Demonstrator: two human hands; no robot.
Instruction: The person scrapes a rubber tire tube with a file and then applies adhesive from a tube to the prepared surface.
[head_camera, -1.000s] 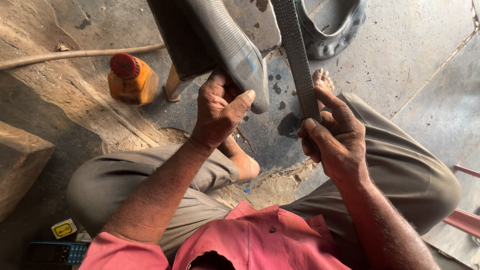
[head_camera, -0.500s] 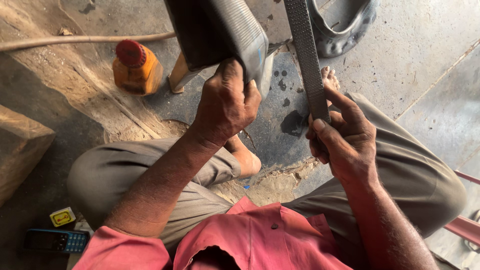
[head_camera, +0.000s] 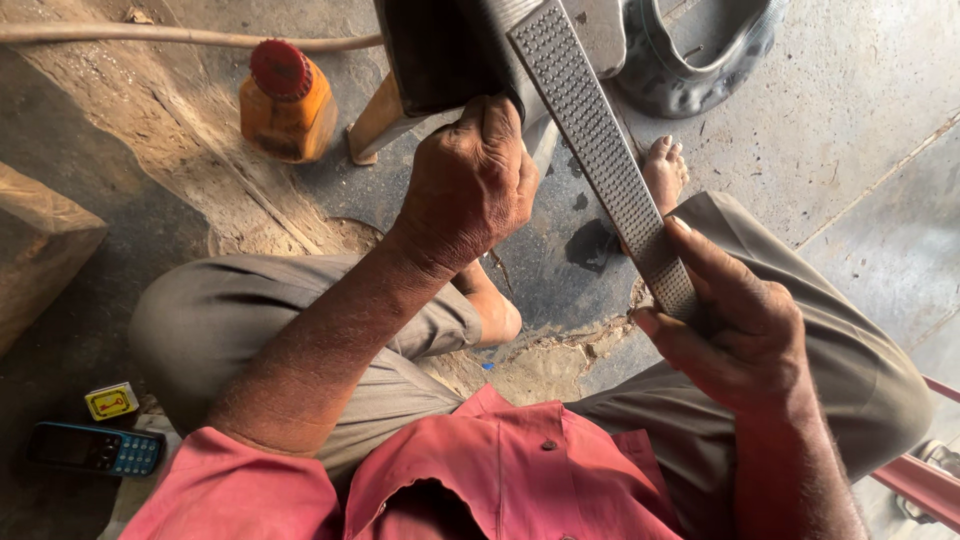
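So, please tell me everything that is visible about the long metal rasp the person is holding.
The rasp is a long, flat strip of grey metal, its upper face covered with rows of small raised teeth. It runs diagonally from lower right to upper left. The right hand grips its lower end, thumb along the edge. Its rounded far end lies against the black rubber tube, which the left hand holds. The handle end is hidden inside the hand.
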